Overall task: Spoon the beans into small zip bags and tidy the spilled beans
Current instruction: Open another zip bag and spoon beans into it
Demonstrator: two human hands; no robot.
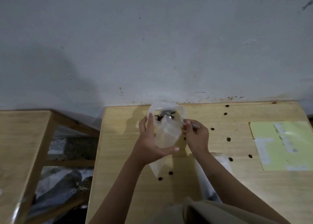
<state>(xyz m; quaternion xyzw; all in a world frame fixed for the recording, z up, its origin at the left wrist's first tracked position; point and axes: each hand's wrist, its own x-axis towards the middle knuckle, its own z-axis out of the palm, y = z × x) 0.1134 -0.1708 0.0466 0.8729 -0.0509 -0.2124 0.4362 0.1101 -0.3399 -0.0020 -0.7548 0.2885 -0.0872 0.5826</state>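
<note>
My left hand [150, 144] holds a clear plastic bag [166, 135] upright over the wooden table [132, 181], thumb across its front. My right hand [196, 137] grips a metal spoon [194, 125] by the handle; its bowl reaches into the bag's open mouth, where dark beans [162, 116] lie. Several spilled dark beans [228, 139] are scattered on the table to the right of my hands, and two more beans [170, 173] lie below the bag.
A yellow-green sheet [284, 145] with clear small bags on it lies at the table's right. Another clear bag [210, 178] lies under my right forearm. A wall backs the table. A wooden rack [25, 139] stands to the left, clutter below it.
</note>
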